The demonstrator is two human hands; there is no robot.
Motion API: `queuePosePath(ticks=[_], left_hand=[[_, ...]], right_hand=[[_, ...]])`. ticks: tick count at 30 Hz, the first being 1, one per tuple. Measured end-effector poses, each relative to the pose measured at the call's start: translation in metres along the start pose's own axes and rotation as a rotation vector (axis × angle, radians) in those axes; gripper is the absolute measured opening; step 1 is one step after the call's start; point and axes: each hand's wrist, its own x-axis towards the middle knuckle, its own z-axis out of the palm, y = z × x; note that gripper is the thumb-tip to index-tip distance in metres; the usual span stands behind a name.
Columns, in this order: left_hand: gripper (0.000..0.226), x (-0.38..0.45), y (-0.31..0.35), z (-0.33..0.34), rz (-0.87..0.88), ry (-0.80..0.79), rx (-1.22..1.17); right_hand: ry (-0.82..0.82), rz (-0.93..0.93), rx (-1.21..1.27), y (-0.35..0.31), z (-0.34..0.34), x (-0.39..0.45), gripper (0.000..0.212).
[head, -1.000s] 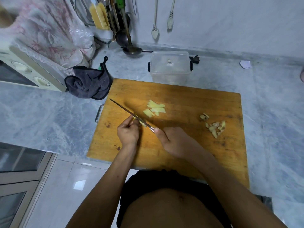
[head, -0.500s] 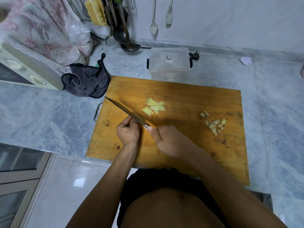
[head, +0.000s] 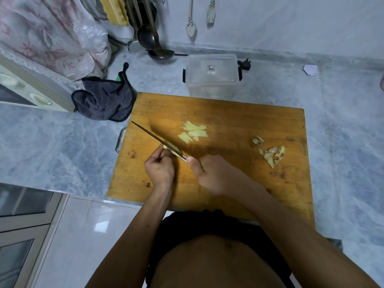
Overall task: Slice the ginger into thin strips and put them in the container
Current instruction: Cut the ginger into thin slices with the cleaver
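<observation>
A wooden cutting board (head: 228, 183) lies on the marble counter. My left hand (head: 159, 169) pinches a small yellow piece of ginger (head: 172, 150) against the board. My right hand (head: 214, 173) grips the handle of a knife (head: 154, 138), whose blade lies edge-down across that piece, tip pointing to the far left. Several pale ginger slices (head: 194, 132) lie just beyond the blade. A heap of ginger peelings (head: 270, 152) sits at the board's right. A clear plastic container (head: 212, 76) with its lid on stands behind the board.
A dark cloth (head: 104, 100) lies left of the board, beside a cream appliance (head: 31, 90) under a floral cover. Ladles (head: 149, 38) hang at the back wall. The counter's front edge runs below the board's near left corner.
The knife blade has stayed on the ginger piece with small slicing motion. Both hands keep their hold; the view shifted slightly.
</observation>
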Motion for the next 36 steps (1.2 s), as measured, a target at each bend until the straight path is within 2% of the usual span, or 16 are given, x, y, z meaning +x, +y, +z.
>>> queuePosePath(ticks=[4,17,24,28,36], left_hand=[[0.027,-0.003,0.003,0.002,0.068,0.006,0.031],[0.030,0.003,0.000,0.007,0.042,0.016,0.044],[0.029,0.009,-0.006,0.009,0.004,0.039,0.006],[0.029,0.005,-0.003,0.009,0.030,0.041,0.029],[0.030,0.003,-0.003,0.005,0.049,0.015,0.009]], right_hand=[[0.012,-0.013,-0.036,-0.004,0.006,0.006,0.057],[0.039,-0.033,0.008,-0.006,0.010,0.019,0.060],[-0.015,0.094,0.102,0.013,0.005,-0.007,0.055],[-0.030,0.125,0.100,0.014,0.013,0.007,0.058],[0.112,0.047,0.053,0.021,0.028,0.007,0.060]])
